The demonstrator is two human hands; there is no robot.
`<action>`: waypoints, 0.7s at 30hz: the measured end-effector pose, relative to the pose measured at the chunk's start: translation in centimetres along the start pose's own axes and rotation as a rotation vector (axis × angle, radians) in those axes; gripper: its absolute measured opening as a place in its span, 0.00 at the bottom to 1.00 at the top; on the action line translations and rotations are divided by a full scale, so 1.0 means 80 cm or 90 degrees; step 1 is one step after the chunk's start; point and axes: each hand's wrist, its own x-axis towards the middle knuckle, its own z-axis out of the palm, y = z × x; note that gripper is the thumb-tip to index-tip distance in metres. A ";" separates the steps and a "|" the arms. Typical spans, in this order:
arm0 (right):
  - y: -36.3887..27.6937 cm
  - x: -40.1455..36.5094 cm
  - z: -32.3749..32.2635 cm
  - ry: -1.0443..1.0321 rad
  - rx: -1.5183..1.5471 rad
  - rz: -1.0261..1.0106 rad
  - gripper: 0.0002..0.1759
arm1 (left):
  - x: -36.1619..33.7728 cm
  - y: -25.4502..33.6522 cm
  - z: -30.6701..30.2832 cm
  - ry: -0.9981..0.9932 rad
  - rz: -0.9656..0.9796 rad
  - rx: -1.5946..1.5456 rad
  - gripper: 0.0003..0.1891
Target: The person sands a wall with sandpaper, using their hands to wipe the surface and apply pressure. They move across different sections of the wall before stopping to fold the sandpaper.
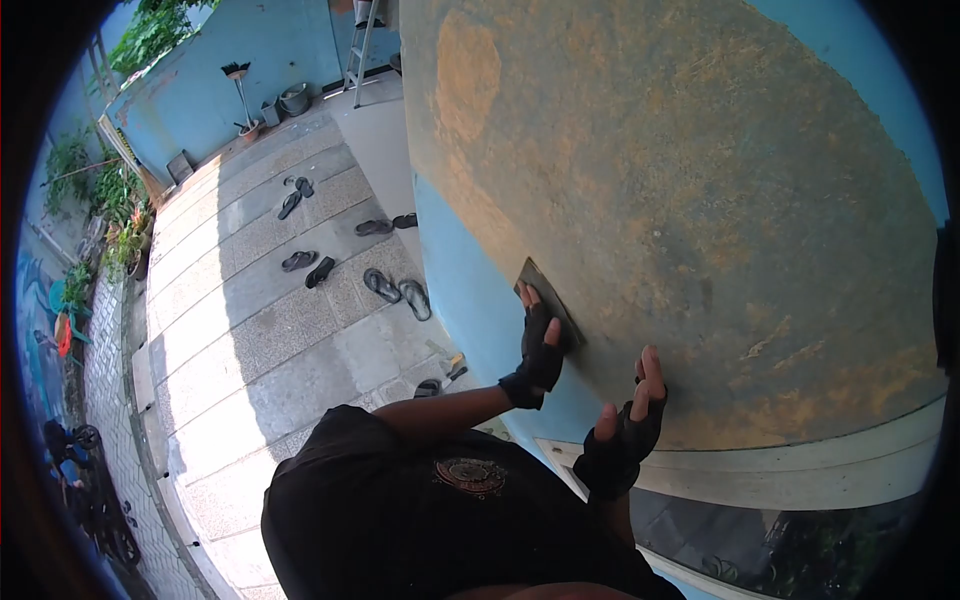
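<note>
My left hand [540, 345], in a black fingerless glove, presses a thin, dark rectangular sheet [569, 318] against the wall. Its fingers lie along the sheet, near the left border of a rough grey-brown patch [680, 200] on the blue wall. Whether the sheet is sandpaper or a flat blade I cannot tell. My right hand [628, 435], gloved the same way, is lower and to the right, close to the patch. Its fingers are stretched out, with nothing in them. Smooth light-blue wall [460, 270] borders the patch on the left.
Below the patch runs a pale ledge [800, 475] over a dark window [740, 540]. Several sandals [382, 287] lie on the paved floor [300, 350] at left. A stepladder [361, 60], a broom [241, 95] and a bucket [295, 98] stand at the back. A bicycle [95, 490] is at lower left.
</note>
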 end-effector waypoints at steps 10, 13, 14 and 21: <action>-0.004 -0.006 -0.008 -0.013 -0.018 0.026 0.32 | 0.069 0.020 -0.025 0.113 -0.036 -0.011 0.46; -0.008 -0.003 -0.003 -0.012 -0.014 0.024 0.32 | -0.019 0.021 -0.003 -0.064 -0.014 -0.040 0.46; -0.009 -0.001 -0.001 -0.018 -0.016 0.022 0.32 | -0.012 0.016 -0.003 -0.064 -0.015 -0.042 0.46; -0.011 0.001 0.001 -0.016 -0.023 0.020 0.31 | 0.066 0.034 -0.037 0.122 -0.076 -0.043 0.45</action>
